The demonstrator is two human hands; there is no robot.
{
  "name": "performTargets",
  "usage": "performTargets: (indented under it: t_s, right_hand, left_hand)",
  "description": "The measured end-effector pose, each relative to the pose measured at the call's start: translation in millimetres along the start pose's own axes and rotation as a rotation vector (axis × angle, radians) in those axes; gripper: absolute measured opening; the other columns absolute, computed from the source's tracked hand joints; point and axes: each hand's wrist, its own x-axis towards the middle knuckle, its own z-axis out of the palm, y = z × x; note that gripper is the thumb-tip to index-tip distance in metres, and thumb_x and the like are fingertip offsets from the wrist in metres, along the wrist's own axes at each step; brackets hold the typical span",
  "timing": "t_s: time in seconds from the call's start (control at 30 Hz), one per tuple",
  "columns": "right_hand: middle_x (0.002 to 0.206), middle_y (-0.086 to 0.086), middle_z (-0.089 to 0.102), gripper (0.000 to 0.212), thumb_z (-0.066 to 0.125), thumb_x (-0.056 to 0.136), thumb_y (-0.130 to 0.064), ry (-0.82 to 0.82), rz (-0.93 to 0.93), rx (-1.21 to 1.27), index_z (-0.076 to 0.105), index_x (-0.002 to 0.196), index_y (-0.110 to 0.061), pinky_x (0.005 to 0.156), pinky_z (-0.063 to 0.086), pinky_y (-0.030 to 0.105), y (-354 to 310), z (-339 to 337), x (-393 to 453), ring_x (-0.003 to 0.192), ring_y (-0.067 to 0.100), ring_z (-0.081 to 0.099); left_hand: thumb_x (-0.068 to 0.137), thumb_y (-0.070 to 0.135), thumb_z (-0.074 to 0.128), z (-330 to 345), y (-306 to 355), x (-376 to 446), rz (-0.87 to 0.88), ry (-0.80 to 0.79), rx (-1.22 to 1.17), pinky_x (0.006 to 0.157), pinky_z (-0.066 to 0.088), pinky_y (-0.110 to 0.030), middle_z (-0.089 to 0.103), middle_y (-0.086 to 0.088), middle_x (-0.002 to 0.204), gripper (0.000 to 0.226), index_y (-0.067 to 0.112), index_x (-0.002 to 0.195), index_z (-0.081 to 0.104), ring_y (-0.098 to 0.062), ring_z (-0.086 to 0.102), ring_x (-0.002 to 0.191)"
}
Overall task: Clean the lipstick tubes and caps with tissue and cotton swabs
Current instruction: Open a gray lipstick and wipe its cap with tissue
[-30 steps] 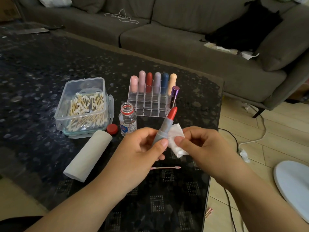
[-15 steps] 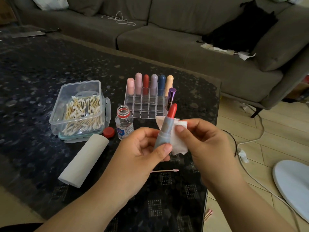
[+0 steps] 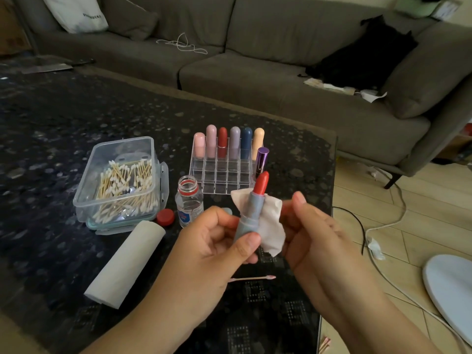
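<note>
Change: since the frame half a second back, the right hand [image 3: 316, 241] has drawn back a little from the lipstick tube [image 3: 249, 218], its thumb lifted off it; the tissue [image 3: 270, 226] now hangs behind the tube rather than being pressed to it.
Left hand [image 3: 217, 241]: fingers curled round the lower grey barrel of the tube, thumb across the front, holding it tilted slightly right with the red bullet wound out at the top.
Right hand: fingers loosely bent, pinching the tissue's right edge; the grip itself is partly hidden.
Tissue: small, white, crumpled, touching the back of the tube.
Used swab [image 3: 252, 278]: lies on the table [image 3: 51, 123] below the hands, tip pink.
Bottle [image 3: 189, 200]: open, just left of the tube; its red cap [image 3: 165, 217] beside it.
Swab box [image 3: 120, 180]: clear, lidless, further left.
Tissue roll [image 3: 125, 264]: lying in front of the box.
Organiser [image 3: 227, 164]: clear rack behind, six capped lipsticks in the back row, a purple one [image 3: 261, 159] at its right end.
</note>
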Motion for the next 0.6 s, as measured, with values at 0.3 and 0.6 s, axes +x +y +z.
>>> performTargets:
  t_s: [0.3,0.6]
  right_hand:
    - [0.081,0.009,0.068,0.028,0.065,0.082,-0.026,-0.158,0.069,0.151,0.070,0.103,-0.007,0.056,0.050,0.027,2.3,6.1,2.9,0.066,0.017,0.060]
    - [0.070,0.014,0.063,0.042,0.063,0.083,-0.035,-0.354,0.055,0.147,0.066,0.110,-0.003,0.053,0.049,0.029,-0.4,0.5,1.8,0.055,0.020,0.057]
  left_hand:
    - [0.066,0.023,0.068,0.9,4.8,-3.2,-0.003,-0.045,-0.035,0.062,0.052,-0.017,0.072,-0.011,0.077,0.032,0.000,0.088,0.061,-0.015,0.066,0.063]
    - [0.068,0.031,0.071,-4.1,3.0,-6.0,-0.115,-0.252,-0.245,0.063,0.049,-0.021,0.067,-0.006,0.072,0.015,0.020,0.078,0.071,-0.014,0.060,0.061]
